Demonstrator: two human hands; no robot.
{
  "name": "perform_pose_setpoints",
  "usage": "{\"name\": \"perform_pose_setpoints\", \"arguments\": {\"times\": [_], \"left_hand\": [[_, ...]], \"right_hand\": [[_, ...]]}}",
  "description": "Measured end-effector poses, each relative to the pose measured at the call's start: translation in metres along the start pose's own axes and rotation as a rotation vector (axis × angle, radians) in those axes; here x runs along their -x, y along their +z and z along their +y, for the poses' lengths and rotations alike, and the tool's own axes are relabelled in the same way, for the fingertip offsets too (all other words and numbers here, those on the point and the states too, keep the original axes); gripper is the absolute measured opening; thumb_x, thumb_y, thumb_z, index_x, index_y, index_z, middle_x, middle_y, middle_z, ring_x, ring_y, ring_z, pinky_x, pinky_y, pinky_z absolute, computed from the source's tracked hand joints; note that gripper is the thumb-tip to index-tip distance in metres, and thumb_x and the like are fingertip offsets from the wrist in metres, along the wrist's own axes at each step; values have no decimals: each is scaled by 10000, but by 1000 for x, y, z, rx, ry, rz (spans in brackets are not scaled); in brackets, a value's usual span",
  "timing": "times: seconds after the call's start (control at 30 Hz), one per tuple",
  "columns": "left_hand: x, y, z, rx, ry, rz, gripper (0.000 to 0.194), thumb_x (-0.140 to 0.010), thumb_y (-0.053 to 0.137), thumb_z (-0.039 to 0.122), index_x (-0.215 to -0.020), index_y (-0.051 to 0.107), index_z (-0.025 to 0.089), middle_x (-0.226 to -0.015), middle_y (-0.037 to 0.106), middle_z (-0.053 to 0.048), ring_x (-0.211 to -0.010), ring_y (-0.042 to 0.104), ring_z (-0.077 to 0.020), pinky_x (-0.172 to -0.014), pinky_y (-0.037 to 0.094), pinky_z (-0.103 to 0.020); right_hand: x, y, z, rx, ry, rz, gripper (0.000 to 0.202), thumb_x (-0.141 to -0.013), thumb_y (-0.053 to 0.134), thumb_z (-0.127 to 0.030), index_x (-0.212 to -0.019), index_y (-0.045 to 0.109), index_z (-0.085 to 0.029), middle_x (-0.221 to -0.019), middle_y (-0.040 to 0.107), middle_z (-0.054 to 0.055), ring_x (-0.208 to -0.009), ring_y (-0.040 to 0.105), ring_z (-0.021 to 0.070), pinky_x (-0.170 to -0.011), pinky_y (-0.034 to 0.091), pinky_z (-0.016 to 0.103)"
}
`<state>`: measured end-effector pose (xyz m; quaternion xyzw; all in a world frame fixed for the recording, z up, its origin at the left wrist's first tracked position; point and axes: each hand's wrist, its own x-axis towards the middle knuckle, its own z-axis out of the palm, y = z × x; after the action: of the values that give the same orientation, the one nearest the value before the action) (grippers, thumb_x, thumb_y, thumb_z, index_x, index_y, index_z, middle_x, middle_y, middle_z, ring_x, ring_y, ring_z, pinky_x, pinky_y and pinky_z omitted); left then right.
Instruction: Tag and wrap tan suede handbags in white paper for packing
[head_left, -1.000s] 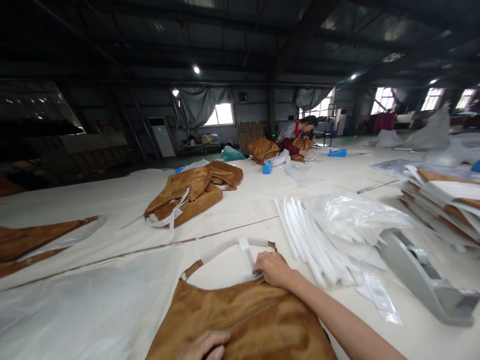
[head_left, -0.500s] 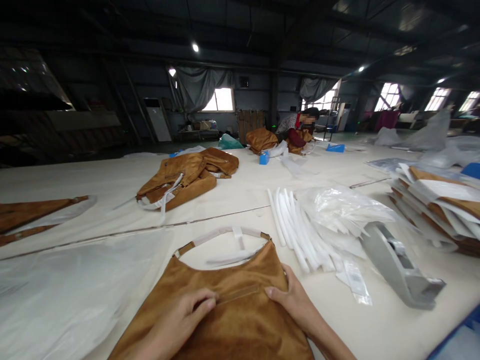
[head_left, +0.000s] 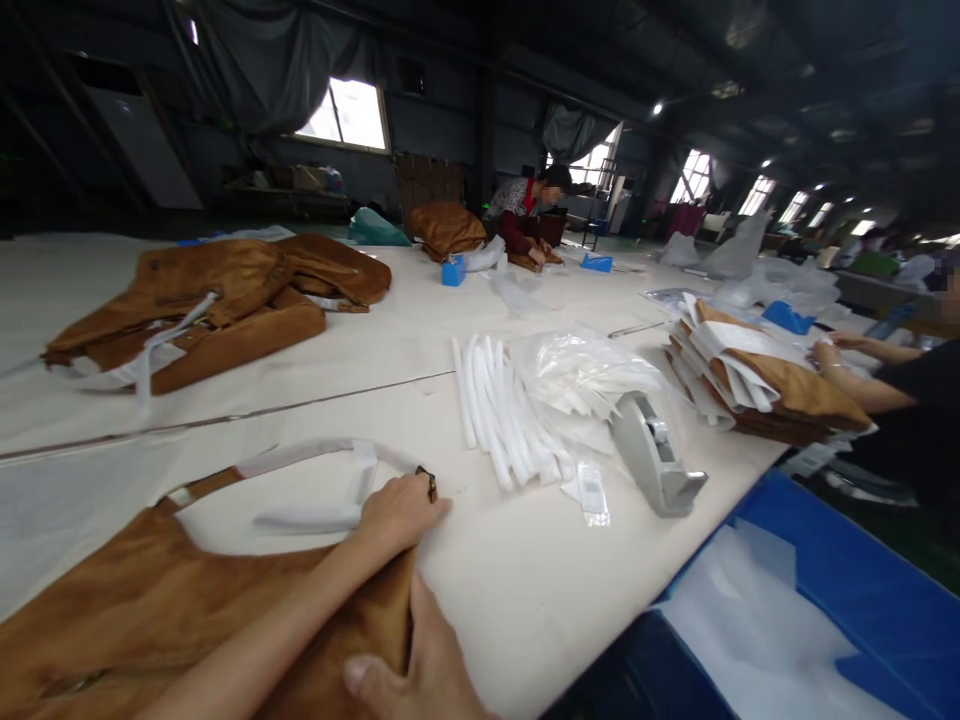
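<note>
A brown suede-like handbag (head_left: 247,590) lies in front of me on the white table, its strap (head_left: 300,455) wrapped in white padding and arched away from me. My left hand (head_left: 401,515) reaches across the bag and is closed on its upper right corner, where the strap meets a metal buckle (head_left: 427,483). Lower down, my right hand (head_left: 420,660) grips the bag's right side, thumb on the front and fingers behind the edge. A strip of white padding (head_left: 307,520) shows inside the strap loop.
White foam tubes (head_left: 499,410), clear plastic bags (head_left: 585,365) and a grey tape dispenser (head_left: 656,455) lie to the right. Beyond are stacked brown bags with white sheets (head_left: 750,370) and a co-worker's hands (head_left: 829,350). More brown bags (head_left: 225,300) rest at left. Blue bins (head_left: 825,560) flank the table.
My view has swung right and closer. My left hand has moved from the bag's front up to the strap's right end. The right hand has slid down along the bag's side.
</note>
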<state>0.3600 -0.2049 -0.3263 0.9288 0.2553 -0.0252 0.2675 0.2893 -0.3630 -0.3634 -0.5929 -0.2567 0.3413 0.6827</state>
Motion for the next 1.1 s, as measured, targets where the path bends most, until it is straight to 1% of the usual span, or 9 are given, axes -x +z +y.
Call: {"name": "perform_pose_setpoints", "arguments": {"times": [0.1,0.17,0.3,0.37,0.43,0.53,0.63,0.9,1.1], "left_hand": [[2,2,-6,91,2,50,170,-701,545,372,-648,537,211,-753,674,-119,-842,649,-347,-793,471,-442],[7,-2,-11,266,17,56,226,-733,532,421,-719,586,201,-797,694,-93,-839,657,-305,-782,494,-397],[27,-4,-28,1036,-131,22,426,-603,772,497,-859,684,167,-890,727,-85,-875,671,-270,-744,536,-324],[38,-1,-36,1280,-264,62,464,-502,867,402,-868,704,167,-915,731,-78,-863,671,-242,-718,544,-287],[45,3,-41,1385,-345,117,470,-460,888,321,-871,709,179,-871,727,-47,-807,662,-196,-663,537,-235],[48,4,-42,1423,-331,118,499,-467,870,281,-934,721,190,-791,708,-17,-765,643,-165,-626,522,-191],[46,3,-40,1424,-279,92,506,-476,848,293,-952,732,170,-754,691,-23,-746,636,-177,-612,525,-197],[44,8,-45,1554,-249,83,415,-495,848,305,-864,724,162,-646,622,-7,-552,556,-133,-464,445,-191],[46,7,-45,1578,-201,89,406,-505,818,320,-849,708,133,-628,608,-10,-550,544,-132,-480,416,-198]], "right_hand": [[6,-35,2,74,7,-30,383,-858,593,-415,-1191,646,-232,-973,712,31,-913,662,247,-826,544,366],[9,-72,4,198,30,130,353,-880,548,-477,-1037,712,-205,-848,706,46,-828,654,239,-777,536,354],[13,-161,-3,527,-15,562,374,-898,482,-485,-1016,692,-198,-1020,690,94,-961,624,255,-845,498,356],[10,-198,-11,761,-12,686,383,-913,428,-466,-1040,665,-192,-1060,664,111,-984,610,266,-884,477,381],[3,-221,-20,1008,60,725,408,-915,411,-457,-1114,626,-173,-1097,628,138,-1026,589,294,-911,459,417],[-13,-232,-33,1273,252,676,484,-867,504,-518,-1180,582,-156,-1160,570,177,-1144,522,355,-906,452,444],[-26,-232,-41,1339,368,614,444,-820,576,-527,-1067,616,-161,-1143,570,185,-1113,548,363,-843,463,420],[-33,-248,-54,1354,450,463,305,-800,573,-461,-846,633,-165,-914,690,101,-886,657,255,-713,456,306],[-33,-248,-56,1344,490,528,395,-743,626,-476,-962,589,-150,-975,680,148,-951,639,310,-721,450,350]]}}
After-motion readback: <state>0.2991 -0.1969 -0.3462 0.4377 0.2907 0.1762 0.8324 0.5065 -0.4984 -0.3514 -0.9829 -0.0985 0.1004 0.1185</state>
